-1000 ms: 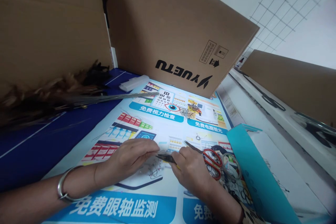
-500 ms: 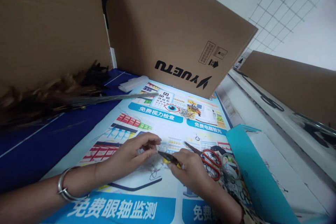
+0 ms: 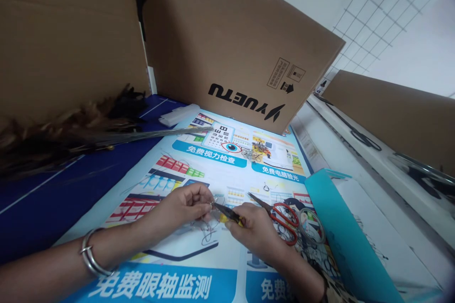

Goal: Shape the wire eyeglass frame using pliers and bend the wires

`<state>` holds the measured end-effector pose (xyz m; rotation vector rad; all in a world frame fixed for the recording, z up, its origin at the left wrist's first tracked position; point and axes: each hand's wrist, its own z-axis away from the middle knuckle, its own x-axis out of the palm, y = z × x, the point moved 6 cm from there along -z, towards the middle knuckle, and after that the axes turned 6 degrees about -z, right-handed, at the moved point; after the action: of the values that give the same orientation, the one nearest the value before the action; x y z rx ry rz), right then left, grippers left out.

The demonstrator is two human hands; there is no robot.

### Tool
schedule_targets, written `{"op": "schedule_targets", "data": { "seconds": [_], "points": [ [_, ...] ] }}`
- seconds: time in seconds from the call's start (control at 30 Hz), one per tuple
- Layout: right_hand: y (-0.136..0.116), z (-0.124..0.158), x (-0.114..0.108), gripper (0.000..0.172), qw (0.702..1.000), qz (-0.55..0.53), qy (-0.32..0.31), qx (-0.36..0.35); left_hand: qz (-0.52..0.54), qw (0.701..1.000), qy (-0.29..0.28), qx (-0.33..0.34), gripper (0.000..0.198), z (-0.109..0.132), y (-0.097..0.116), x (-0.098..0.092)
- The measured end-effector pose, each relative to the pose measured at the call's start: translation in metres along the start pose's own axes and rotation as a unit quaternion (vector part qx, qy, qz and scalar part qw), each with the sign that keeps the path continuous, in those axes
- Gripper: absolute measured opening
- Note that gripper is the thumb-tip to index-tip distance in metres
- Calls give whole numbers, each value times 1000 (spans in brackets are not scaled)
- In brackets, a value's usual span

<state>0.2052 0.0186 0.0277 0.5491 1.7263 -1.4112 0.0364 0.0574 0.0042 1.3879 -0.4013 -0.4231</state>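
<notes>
Near the middle of the printed sheet point(image 3: 209, 171): right hand point(image 3: 256, 228) wrapped round pliers point(image 3: 230, 212), fingers closed on the yellow handles, nose pointing left. Left hand point(image 3: 190, 204) meets the tips, thumb and forefinger pinching a thin wire-like piece point(image 3: 213, 202), too small to name; likely steadied so the nose can bear on it. Wire loops point(image 3: 209, 235) lie just beside, on the sheet. Toward the sheet's right edge: red-handled scissors point(image 3: 272, 208) and a ring-shaped coil point(image 3: 323, 234), probably parked within reach. Teal box point(image 3: 355, 232) along that edge. Far edge: cardboard point(image 3: 241, 47) upright, perhaps a screen. Against half a second ago, left fingertips sit closer to the plier tips; scissors unmoved.
</notes>
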Motion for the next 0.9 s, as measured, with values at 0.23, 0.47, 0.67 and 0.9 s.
{"op": "schedule_targets", "data": {
  "seconds": [0.23,0.47,0.67,0.9],
  "points": [
    [-1,-1,4,23,1000,-10,-18,14,24,999,11,-19,21,-5,-12,-3],
    [-1,3,1,14,998,58,-3,10,3,1000,20,7,18,-7,-14,-7],
    [-8,6,-3,6,987,144,42,-48,3,1000,16,13,19,-9,-15,-6],
    [-13,9,0,6,963,224,85,-124,-8,1000,5,16,17,-9,-18,-4]
  ]
}}
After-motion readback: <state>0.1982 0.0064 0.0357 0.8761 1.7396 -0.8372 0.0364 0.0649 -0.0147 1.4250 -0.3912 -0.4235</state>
